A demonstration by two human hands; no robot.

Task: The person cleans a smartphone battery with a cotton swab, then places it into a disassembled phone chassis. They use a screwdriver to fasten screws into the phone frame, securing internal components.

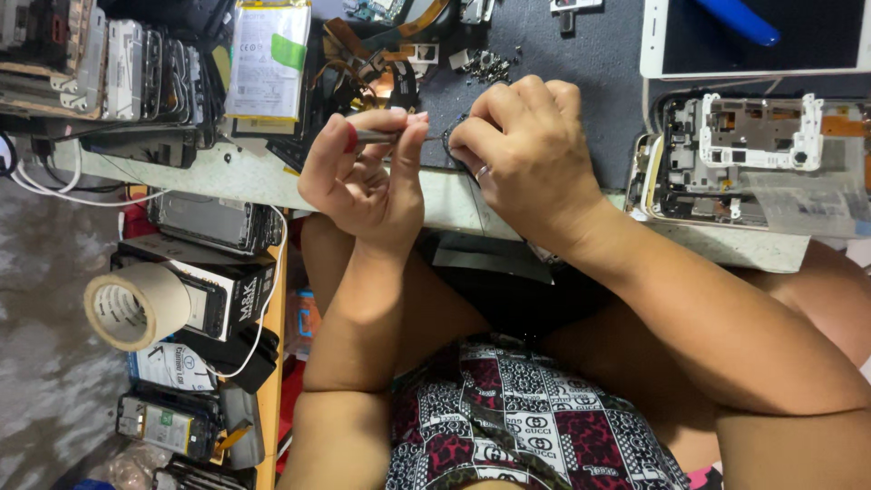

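Left hand (363, 177) grips a thin screwdriver (386, 136) with a red end between thumb and fingertips, tip pointed at a small dark part (451, 138) pinched closed in the right hand (526, 150), both held just above the near edge of the desk (263, 177). On the dark mat (599, 54): loose screws (490, 63) just beyond the hands, an opened phone frame (744, 154) near the right hand, a white tablet (753, 36) farther back. A flat battery (268, 59) lies beyond the left hand; a masking tape roll (136, 304) sits on boxes well apart, below the desk edge.
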